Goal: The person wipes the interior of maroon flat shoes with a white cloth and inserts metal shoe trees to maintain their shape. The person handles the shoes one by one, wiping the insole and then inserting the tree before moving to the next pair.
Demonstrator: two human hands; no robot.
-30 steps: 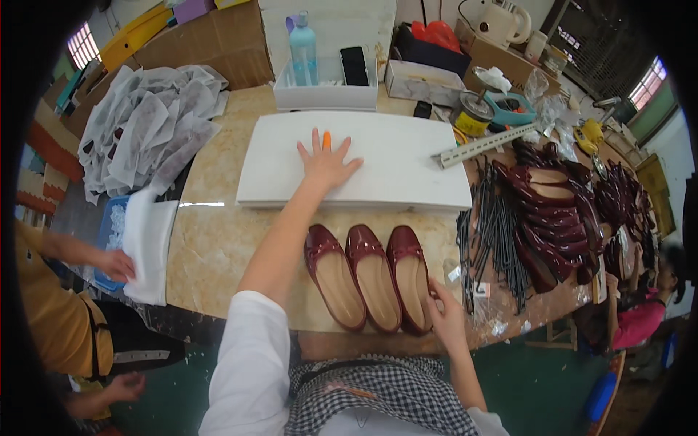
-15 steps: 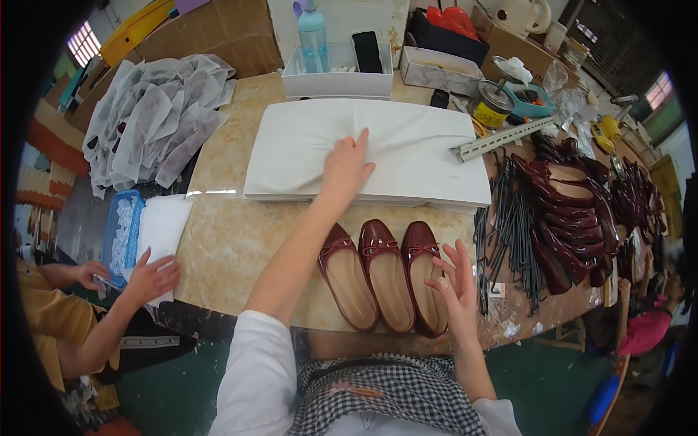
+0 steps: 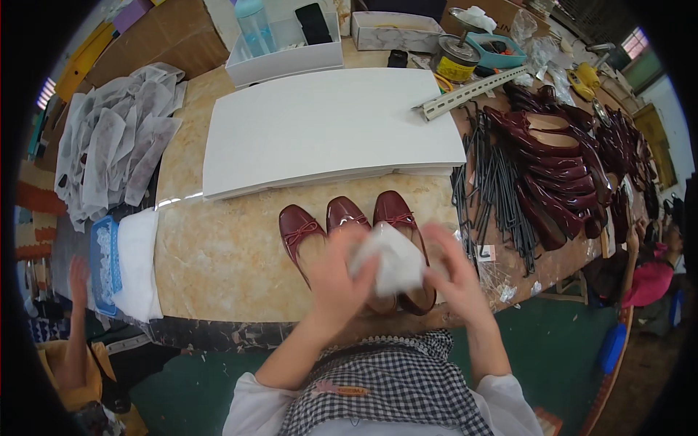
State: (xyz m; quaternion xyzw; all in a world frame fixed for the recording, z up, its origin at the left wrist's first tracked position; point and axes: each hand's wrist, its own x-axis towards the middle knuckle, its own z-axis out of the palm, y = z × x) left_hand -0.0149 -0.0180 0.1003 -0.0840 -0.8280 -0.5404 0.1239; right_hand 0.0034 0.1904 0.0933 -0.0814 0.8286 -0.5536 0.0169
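Note:
Three dark red patent flat shoes stand side by side on the table before me: a left shoe [image 3: 294,224], a middle shoe [image 3: 345,211] and a right shoe [image 3: 395,209], each with a small bow. Above them a crumpled sheet of white paper [image 3: 392,260], blurred by motion, is between my hands. My left hand [image 3: 340,275] closes on the paper's left side. At its right edge, my right hand [image 3: 459,280] grips it with bent fingers and thumb. The paper and hands partly cover the middle and right shoes. Beyond lies a stack of white paper [image 3: 327,131].
A slotted metal bar [image 3: 476,93] lies on the stack's right end. Black rods [image 3: 502,196] and piled dark red shoes [image 3: 556,156] are to the right. At left are wrapped items [image 3: 120,138], a blue basket [image 3: 106,265] and a co-worker's hand [image 3: 78,280].
My left hand has come back from the stack to above the shoes, and a crumpled sheet is now between both hands. The view has shifted. The co-worker's hands have left the white cloth.

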